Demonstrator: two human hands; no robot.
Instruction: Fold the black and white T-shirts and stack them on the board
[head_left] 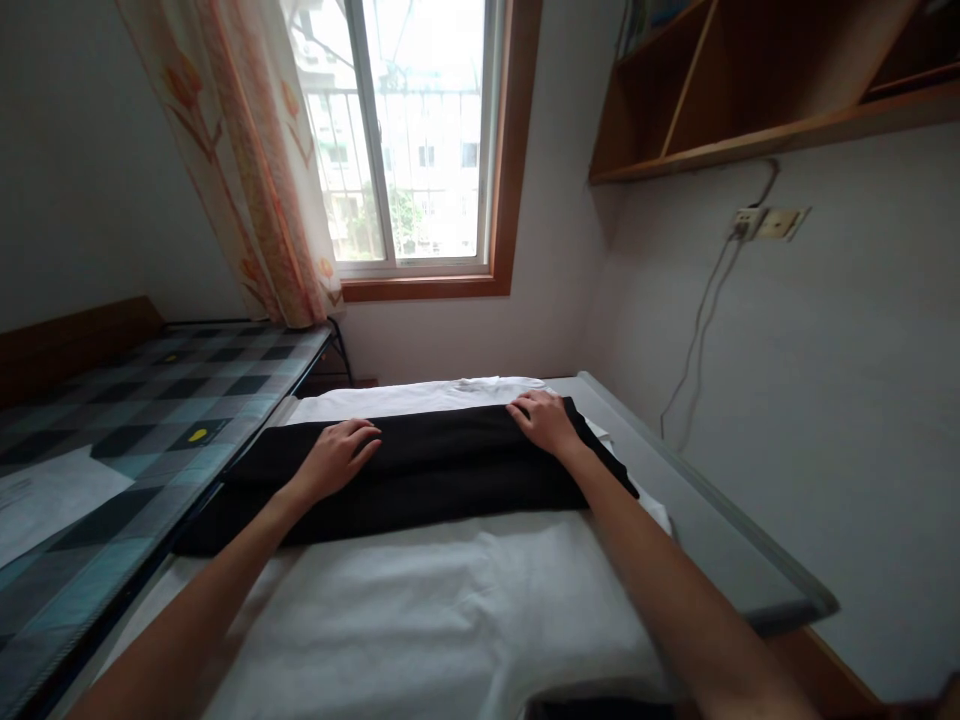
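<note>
A long black garment (450, 462), which looks like trousers laid sideways, stretches across a white cloth (442, 600). On its left part rests my left hand (341, 458), open, with the fingers together and the thumb held apart. My right hand (544, 418) lies near the far edge at the right end, its fingers spread over the black fabric. Both palms face down. A crease runs along the middle of the garment between the hands, and its right end slants toward me. My right forearm covers part of that end.
The white cloth lies on a table with a pale border (720, 500). To the left is a bed with a checked cover (247, 385) and a paper sheet (60, 495). A wooden shelf (675, 165) hangs at upper right, above a socket with cables (705, 310). A dark object (600, 708) shows at the bottom edge.
</note>
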